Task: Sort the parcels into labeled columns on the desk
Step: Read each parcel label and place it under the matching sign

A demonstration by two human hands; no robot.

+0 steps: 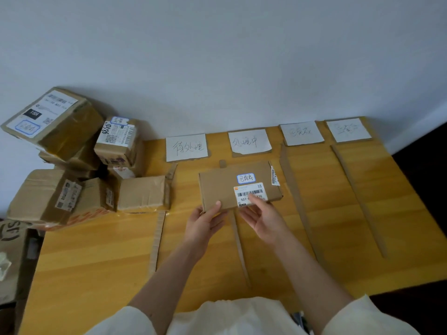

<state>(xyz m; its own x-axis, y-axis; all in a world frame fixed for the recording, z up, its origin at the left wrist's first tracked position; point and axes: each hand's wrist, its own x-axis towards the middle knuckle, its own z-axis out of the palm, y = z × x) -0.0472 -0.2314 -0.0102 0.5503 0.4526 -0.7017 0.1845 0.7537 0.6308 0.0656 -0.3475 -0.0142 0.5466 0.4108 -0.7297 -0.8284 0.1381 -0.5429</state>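
From the head view, a flat cardboard parcel [238, 184] is held up by its near edge, tilted face-up toward the person, likely so its blue-bordered status sticker [246, 178] and barcode label [250, 194] can be read before a column is chosen. The left hand [205, 221] grips the parcel's near left corner, thumb on top and fingers beneath; the right hand [262, 217] clasps the near right edge, its thumb lying over the barcode label. The parcel hangs over the desk [96, 257] just in front of the second header card [249, 141], straddling a cardboard divider strip [239, 247]. To the left of that card is the first header card [186, 147]; to its right, the third header card [302, 132] and the fourth header card [348, 129], with longer strips marking the lanes. All columns look unfilled, so sorting seems barely begun. Far left of the second card, a heap of unsorted parcels [72, 160] crowds the desk corner, stacked unevenly against the wall; it stands clear of the lanes and nothing blocks a move toward any column.
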